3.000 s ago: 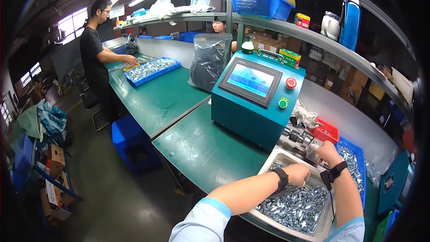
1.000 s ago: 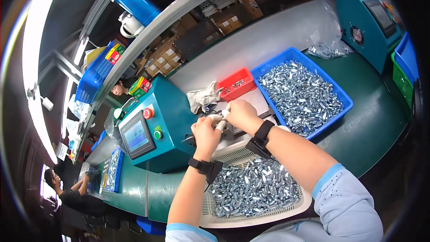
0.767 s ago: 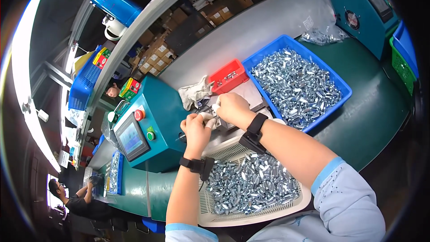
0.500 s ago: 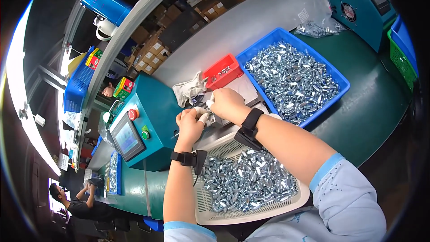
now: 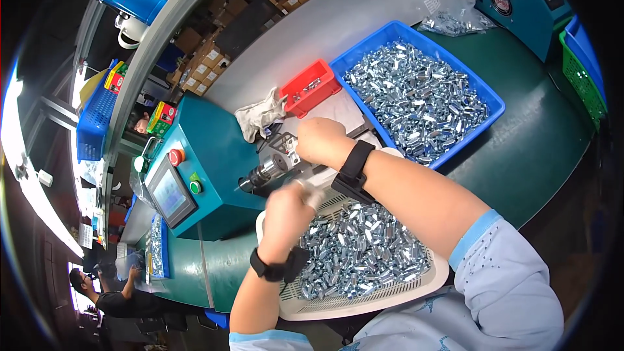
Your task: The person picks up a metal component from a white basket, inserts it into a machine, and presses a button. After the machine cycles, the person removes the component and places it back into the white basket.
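Note:
My left hand [image 5: 288, 216], smeared by motion, hangs over the far left edge of a cream plastic basket [image 5: 383, 306]. White coverings show at its fingertips; whether it holds anything cannot be made out. Small silvery hexagonal metal pieces [image 5: 361, 257] fill the basket. My right hand [image 5: 322, 142] is closed at a metal fixture [image 5: 292, 150] in front of the chuck [image 5: 265, 173] of a teal bench machine [image 5: 218, 149]. Its fingers are turned away from view, which hides what they grip. Each wrist wears a black strap with a small device.
Behind my right forearm stands a blue bin [image 5: 481, 112] heaped with similar metal pieces. A small red bin [image 5: 311, 101] and a crumpled white glove [image 5: 259, 116] lie beyond the fixture. The machine carries a screen [image 5: 170, 194]. Another person [image 5: 117, 296] sits far left.
My left hand has left the fixture and moved toward me, over the basket edge, uncovering the chuck. My right hand stays at the fixture. The whole view has shifted slightly.

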A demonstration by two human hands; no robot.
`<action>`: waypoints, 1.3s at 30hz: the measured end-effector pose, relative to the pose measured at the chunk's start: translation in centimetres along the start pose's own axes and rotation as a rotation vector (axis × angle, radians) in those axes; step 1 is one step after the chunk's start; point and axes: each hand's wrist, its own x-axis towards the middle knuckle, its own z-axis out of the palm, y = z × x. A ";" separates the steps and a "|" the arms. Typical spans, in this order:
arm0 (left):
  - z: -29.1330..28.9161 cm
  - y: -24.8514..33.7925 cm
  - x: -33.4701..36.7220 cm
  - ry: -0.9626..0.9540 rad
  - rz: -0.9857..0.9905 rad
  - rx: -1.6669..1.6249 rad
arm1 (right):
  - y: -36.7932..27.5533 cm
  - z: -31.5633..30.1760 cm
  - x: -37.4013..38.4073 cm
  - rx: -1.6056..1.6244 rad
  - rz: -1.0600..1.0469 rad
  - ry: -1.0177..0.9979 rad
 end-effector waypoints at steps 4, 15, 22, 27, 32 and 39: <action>1.7 -1.8 -2.6 -0.232 0.049 0.352 | -1.8 1.2 -1.6 -0.036 -0.090 -0.066; 3.3 -3.1 -3.4 -0.223 0.100 0.345 | -1.9 3.2 -1.9 -0.045 -0.074 -0.089; -1.8 -0.9 -4.1 0.021 0.076 -0.267 | -1.6 3.0 -1.7 0.006 -0.043 -0.087; -2.1 -3.0 -3.7 0.503 0.141 -0.917 | -2.0 3.2 -1.7 0.006 -0.040 -0.090; -4.8 -7.5 -3.1 0.979 0.018 -0.252 | -1.5 3.0 -2.3 -0.039 -0.090 -0.048; -5.5 -11.3 -3.0 1.037 -0.207 -0.034 | -2.0 2.7 -1.8 -0.176 -0.112 -0.063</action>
